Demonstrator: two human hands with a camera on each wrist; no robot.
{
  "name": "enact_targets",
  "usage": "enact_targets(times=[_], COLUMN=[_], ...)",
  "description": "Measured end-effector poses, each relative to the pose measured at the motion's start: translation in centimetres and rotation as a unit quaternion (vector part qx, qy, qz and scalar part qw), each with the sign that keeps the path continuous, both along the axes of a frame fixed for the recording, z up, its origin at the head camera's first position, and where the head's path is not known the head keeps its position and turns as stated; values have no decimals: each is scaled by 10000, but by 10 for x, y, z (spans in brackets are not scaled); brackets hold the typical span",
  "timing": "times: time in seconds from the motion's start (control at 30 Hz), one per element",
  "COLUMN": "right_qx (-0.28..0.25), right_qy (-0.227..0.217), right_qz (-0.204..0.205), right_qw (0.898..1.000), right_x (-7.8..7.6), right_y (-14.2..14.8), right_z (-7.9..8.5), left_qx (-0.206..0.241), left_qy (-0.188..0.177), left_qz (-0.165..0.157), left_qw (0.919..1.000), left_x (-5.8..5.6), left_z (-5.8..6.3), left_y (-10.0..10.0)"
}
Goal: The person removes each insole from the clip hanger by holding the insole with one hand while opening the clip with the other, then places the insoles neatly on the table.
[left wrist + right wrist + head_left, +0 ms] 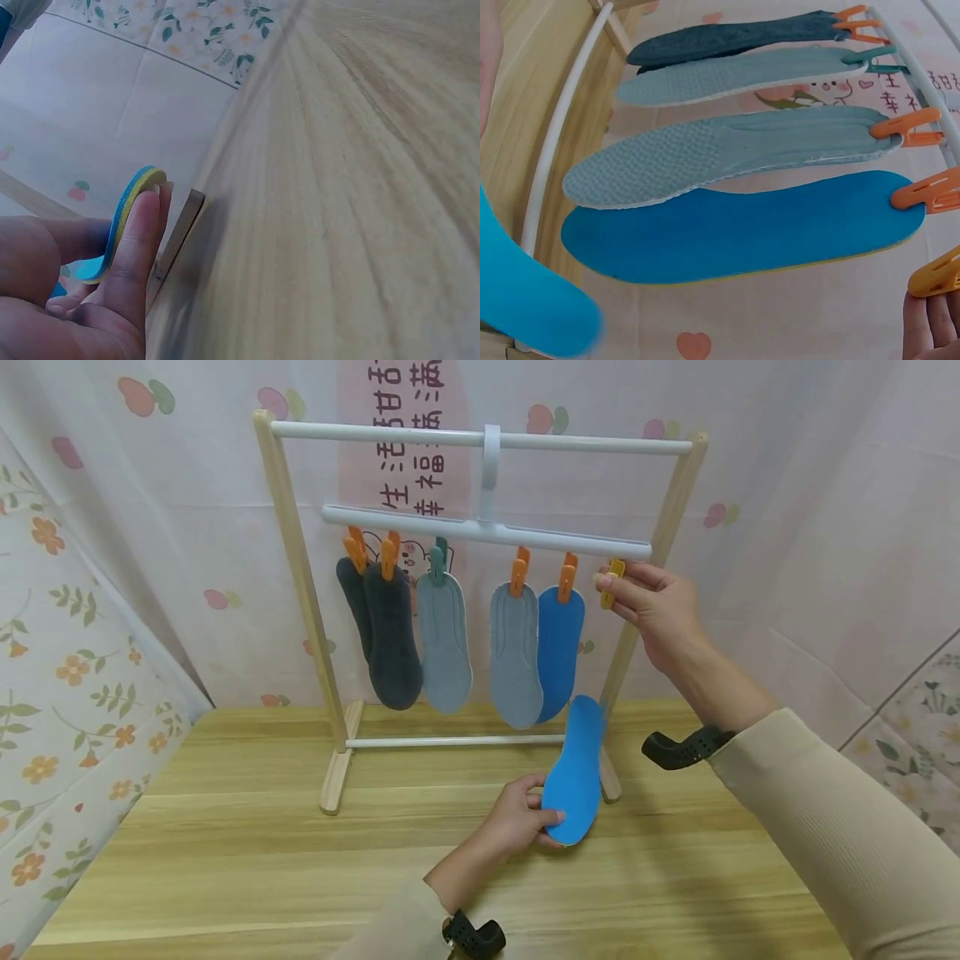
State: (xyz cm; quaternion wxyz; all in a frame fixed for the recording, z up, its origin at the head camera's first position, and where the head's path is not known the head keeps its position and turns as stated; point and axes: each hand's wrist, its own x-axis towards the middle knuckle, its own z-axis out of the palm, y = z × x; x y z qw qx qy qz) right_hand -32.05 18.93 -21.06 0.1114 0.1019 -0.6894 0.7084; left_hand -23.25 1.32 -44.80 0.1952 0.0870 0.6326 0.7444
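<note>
My left hand holds a loose blue insole by its wide lower end, thumb on the blue face, narrow end tilted up. The left wrist view shows its yellow underside against the fingers. Higher up, my right hand pinches a yellow clothespin right under the right end of a white hanger bar. Beside it, an orange clothespin holds another blue insole. Farther left hang two grey insoles and two dark insoles, clipped by orange and green clothespins.
The hanger hooks over the top rail of a wooden stand, whose feet rest on a wood-grain table. A white lower rail joins its sides. Behind hangs a printed curtain.
</note>
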Motion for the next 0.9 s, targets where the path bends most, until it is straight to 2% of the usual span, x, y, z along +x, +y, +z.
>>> enact_targets(times=[0.33, 0.67, 0.9], right_qx=[191, 406, 426], right_qy=[101, -1, -2], right_qz=[-36, -60, 7], right_qw=[9998, 9992, 9991], right_x=[3, 6, 7], right_y=[2, 1, 4], right_z=[3, 4, 1], left_qx=[-167, -244, -658], left_qy=[-89, -186, -47], left_qz=[24, 0, -100], left_qw=[9998, 9995, 9978], left_x=[2, 6, 10], left_z=[-1, -3, -5], left_y=[0, 3, 6])
